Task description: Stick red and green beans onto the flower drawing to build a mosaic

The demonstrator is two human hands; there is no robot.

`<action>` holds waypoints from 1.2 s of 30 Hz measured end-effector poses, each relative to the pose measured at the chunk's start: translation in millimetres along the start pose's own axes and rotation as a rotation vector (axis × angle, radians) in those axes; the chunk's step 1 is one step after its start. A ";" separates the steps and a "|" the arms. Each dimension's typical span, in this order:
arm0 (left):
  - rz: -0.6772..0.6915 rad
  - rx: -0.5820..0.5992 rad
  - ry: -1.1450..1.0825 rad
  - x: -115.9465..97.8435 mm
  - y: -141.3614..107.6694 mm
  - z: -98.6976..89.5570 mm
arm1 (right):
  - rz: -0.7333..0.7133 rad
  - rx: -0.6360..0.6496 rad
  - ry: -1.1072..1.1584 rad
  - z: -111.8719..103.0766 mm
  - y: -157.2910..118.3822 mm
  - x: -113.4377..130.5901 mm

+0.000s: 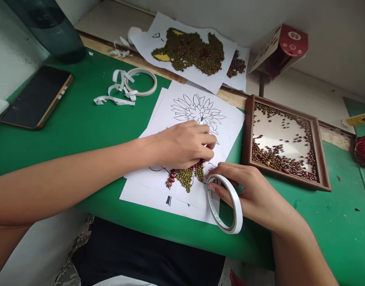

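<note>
A white sheet (230,115) with a line-drawn flower lies on the green table. Green beans (185,178) and red beans (171,178) cover part of the drawing below the flower. Across the sheet's middle rests my left hand (187,143), fingers curled down just above the beans; anything between its fingertips is hidden. My right hand (248,186) is at the sheet's lower right, with thumb and fingers closed on a roll of white tape (236,214), which stands on edge.
At the right is a framed tray (321,159) of loose beans. A phone (36,97) and dark bottle (56,31) stand left. Another tape roll (154,85) with paper strips (118,101), a bean picture (194,53) and a red box (292,41) are at the back.
</note>
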State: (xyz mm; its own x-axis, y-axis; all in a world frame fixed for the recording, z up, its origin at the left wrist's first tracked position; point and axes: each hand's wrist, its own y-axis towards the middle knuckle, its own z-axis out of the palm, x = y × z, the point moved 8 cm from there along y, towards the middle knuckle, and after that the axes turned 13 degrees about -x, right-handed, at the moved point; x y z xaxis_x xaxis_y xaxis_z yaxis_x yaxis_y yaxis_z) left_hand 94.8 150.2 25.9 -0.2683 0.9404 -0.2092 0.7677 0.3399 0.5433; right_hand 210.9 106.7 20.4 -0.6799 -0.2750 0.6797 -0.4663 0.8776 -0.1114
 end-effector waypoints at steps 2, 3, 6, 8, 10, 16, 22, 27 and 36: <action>0.001 0.001 0.002 0.0 0.0 0.1 | -0.007 -0.004 -0.001 -0.2 -0.2 -0.1; 0.002 0.005 0.003 -0.1 -0.1 0.4 | -0.011 -0.003 -0.003 -0.2 -0.2 -0.1; 0.000 0.014 0.007 -0.1 0.0 0.7 | -0.015 0.004 -0.008 0.3 -0.6 -0.3; -0.003 0.017 0.007 -0.1 0.1 0.6 | -0.014 0.009 -0.008 0.8 -1.0 -0.8; -0.005 0.019 0.006 -0.1 0.1 0.6 | -0.016 0.007 -0.005 0.9 -1.5 -1.2; -0.005 0.023 0.006 0.1 0.2 0.9 | -0.023 -0.004 -0.016 -1.1 0.3 1.6; 0.001 -0.002 -0.007 -0.1 -0.3 -0.2 | -0.041 -0.014 -0.033 -3.5 1.9 5.8; -0.001 -0.011 -0.004 0.1 -0.6 -0.4 | -0.026 0.013 -0.018 -1.1 0.8 4.4; 0.005 0.006 0.005 -0.1 -0.6 0.6 | -0.022 0.018 -0.014 0.0 -0.9 1.6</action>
State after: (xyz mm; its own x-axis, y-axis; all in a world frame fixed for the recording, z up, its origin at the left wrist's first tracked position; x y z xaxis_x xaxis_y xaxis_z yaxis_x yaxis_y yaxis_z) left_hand 94.7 149.9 25.1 -0.2675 0.9420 -0.2026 0.7722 0.3354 0.5396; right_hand 210.2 105.4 21.7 -0.6772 -0.3003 0.6717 -0.4916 0.8639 -0.1095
